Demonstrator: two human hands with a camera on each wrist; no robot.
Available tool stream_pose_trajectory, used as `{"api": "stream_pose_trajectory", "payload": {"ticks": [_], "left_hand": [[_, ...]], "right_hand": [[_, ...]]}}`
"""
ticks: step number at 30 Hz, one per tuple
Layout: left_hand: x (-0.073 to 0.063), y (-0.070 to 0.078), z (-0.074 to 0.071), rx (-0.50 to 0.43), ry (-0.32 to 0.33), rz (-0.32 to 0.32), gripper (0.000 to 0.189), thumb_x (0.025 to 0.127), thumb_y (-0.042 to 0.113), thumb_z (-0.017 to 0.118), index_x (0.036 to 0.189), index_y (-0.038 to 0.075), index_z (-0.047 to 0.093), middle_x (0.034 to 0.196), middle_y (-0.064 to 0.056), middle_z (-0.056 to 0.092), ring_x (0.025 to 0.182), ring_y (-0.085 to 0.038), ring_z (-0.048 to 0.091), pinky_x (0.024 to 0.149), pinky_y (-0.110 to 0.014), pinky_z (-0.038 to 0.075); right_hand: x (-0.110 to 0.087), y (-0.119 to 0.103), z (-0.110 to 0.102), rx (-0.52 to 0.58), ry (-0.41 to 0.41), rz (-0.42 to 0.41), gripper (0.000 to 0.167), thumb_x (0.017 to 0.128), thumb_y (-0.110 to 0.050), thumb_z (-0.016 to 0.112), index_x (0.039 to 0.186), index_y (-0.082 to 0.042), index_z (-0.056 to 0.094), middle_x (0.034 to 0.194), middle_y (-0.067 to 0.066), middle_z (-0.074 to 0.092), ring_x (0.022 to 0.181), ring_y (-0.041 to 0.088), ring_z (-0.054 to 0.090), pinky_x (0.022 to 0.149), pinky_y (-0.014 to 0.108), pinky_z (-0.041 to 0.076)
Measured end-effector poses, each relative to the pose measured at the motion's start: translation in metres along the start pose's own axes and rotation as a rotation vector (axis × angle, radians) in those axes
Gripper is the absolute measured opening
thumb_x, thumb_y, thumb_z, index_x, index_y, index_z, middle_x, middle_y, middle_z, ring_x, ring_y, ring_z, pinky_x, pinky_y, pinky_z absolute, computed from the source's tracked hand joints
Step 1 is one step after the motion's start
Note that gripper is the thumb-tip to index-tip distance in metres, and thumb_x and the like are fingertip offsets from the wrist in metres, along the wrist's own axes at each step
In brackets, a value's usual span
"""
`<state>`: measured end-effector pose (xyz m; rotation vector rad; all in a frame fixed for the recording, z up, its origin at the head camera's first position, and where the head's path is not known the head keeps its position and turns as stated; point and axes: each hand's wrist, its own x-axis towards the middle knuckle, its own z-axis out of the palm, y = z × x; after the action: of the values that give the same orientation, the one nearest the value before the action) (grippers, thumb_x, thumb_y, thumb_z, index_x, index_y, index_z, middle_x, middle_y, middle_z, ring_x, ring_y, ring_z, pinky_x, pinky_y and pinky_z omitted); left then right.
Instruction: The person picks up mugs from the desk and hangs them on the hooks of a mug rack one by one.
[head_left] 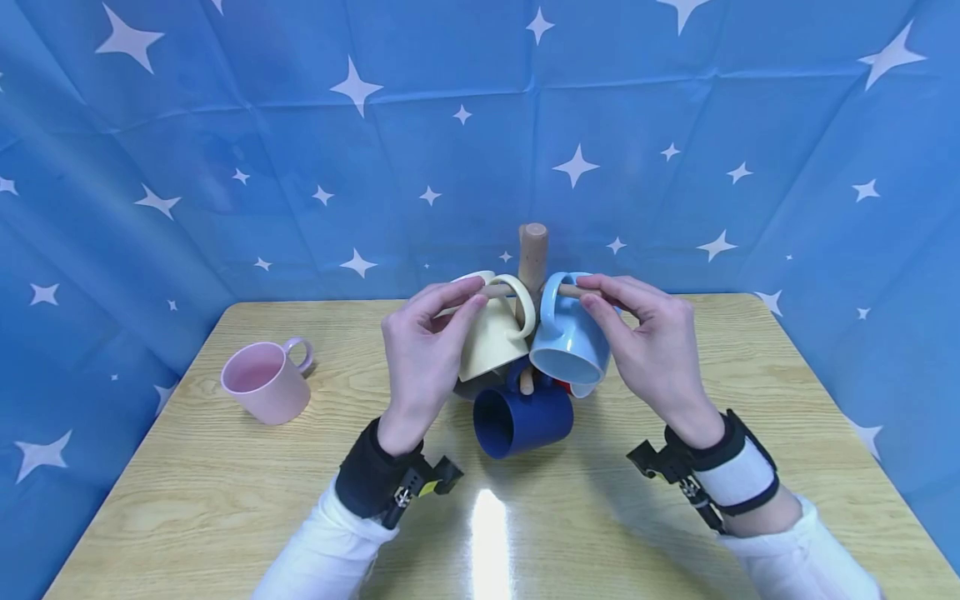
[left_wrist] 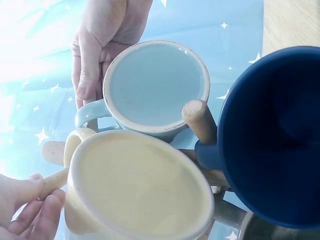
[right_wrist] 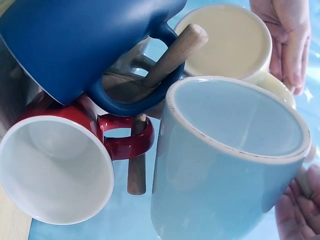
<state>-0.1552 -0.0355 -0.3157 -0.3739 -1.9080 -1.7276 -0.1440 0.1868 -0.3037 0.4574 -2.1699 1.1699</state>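
A wooden mug tree [head_left: 533,254] stands mid-table with mugs hanging on its pegs. My left hand [head_left: 420,354] pinches the end of the left peg [left_wrist: 54,183] between thumb and fingers; the cream mug [head_left: 491,343] hangs there by its handle. On the other side, my right hand [head_left: 662,343] pinches the tip of the right peg [head_left: 579,292], which passes through the handle of the light blue mug [head_left: 588,333]. Below them, a navy mug [head_left: 542,421] hangs on a front peg. Under it show a red mug [right_wrist: 75,116] with a white inside and, partly hidden, a grey mug [left_wrist: 272,231].
A pink mug [head_left: 279,390] stands upright on the left of the wooden table [head_left: 187,492], its handle toward the back right. Behind the table hangs a blue curtain [head_left: 420,150] with white stars. Both wrists wear black camera straps.
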Motion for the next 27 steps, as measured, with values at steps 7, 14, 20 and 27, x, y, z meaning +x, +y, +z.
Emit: {"api": "stream_pose_trajectory", "payload": {"ticks": [7, 14, 20, 27], "left_hand": [[-0.0001, 0.0015, 0.0000, -0.003, 0.005, 0.007, 0.019, 0.091, 0.000, 0.079, 0.109, -0.005, 0.080, 0.107, -0.023, 0.080, 0.100, -0.034, 0.079, 0.085, -0.020, 0.063], [-0.0004, 0.0016, -0.0003, -0.004, 0.013, 0.004, 0.019, 0.090, 0.000, 0.079, 0.109, -0.005, 0.080, 0.107, -0.023, 0.080, 0.098, -0.036, 0.079, 0.084, -0.020, 0.063], [-0.0004, 0.0027, 0.0006, 0.002, 0.027, 0.009, 0.019, 0.089, 0.001, 0.081, 0.107, -0.004, 0.081, 0.105, -0.022, 0.081, 0.096, -0.034, 0.079, 0.082, -0.020, 0.063], [-0.0006, 0.0017, 0.0016, 0.008, 0.025, 0.019, 0.019, 0.089, 0.002, 0.082, 0.107, -0.004, 0.081, 0.104, -0.022, 0.081, 0.095, -0.035, 0.080, 0.082, -0.020, 0.063]], "right_hand": [[0.0011, 0.0010, -0.0002, 0.013, 0.000, -0.018, 0.023, 0.091, 0.005, 0.076, 0.114, 0.004, 0.079, 0.111, 0.023, 0.080, 0.102, -0.026, 0.060, 0.091, 0.001, 0.050], [0.0023, 0.0025, -0.0004, 0.015, -0.011, -0.020, 0.023, 0.091, 0.004, 0.076, 0.114, 0.003, 0.079, 0.111, 0.022, 0.080, 0.104, -0.026, 0.060, 0.092, 0.002, 0.050], [0.0023, 0.0037, -0.0004, 0.028, -0.015, -0.023, 0.023, 0.091, 0.004, 0.076, 0.114, 0.003, 0.079, 0.110, 0.022, 0.080, 0.104, -0.025, 0.061, 0.092, 0.002, 0.050], [0.0019, 0.0055, -0.0011, 0.033, -0.006, -0.028, 0.022, 0.091, 0.004, 0.076, 0.113, 0.003, 0.079, 0.109, 0.022, 0.080, 0.102, -0.024, 0.062, 0.091, 0.002, 0.051]]}}
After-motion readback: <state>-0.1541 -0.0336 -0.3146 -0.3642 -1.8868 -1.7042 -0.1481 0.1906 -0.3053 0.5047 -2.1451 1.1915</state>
